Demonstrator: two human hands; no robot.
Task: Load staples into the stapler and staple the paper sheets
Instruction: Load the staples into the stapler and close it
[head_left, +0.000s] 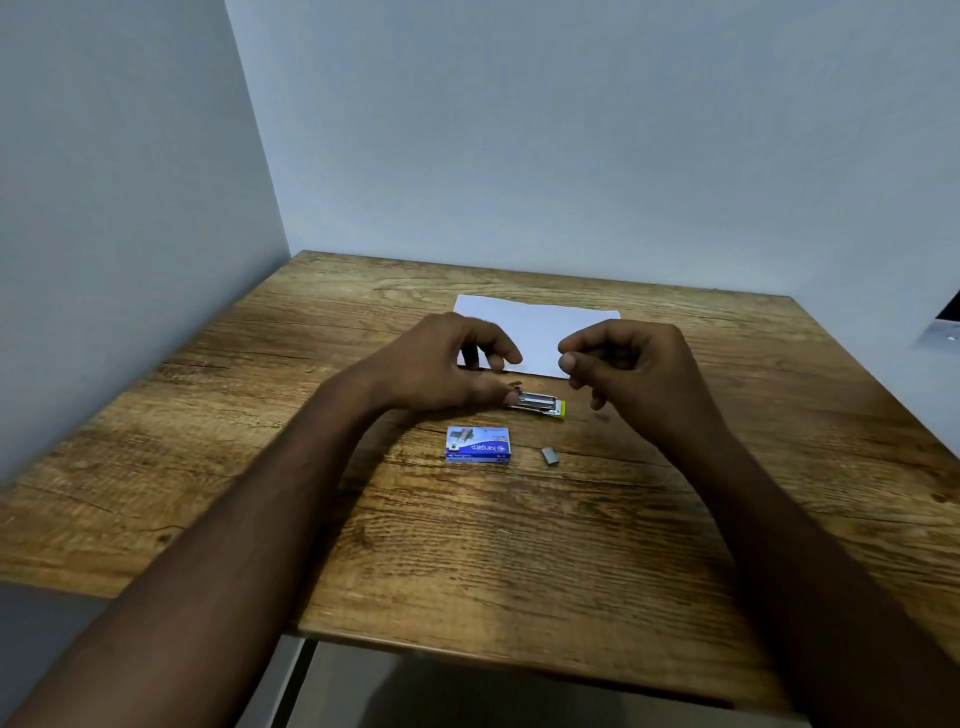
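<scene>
Left hand (441, 364) thumb pins the stapler (540, 404) at its left end; right hand (623, 364) fingers curled together, contents unclear. Staple strip (548, 455) looks light, brittle: pinch its sides.

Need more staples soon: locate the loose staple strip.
The staple strip lies on the table, right of the blue staple box, nearer than the stapler.

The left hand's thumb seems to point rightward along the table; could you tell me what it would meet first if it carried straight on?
Most likely the stapler: the left hand has its thumb tip at the stapler's near end, seemingly touching, though depth is unclear.
</scene>
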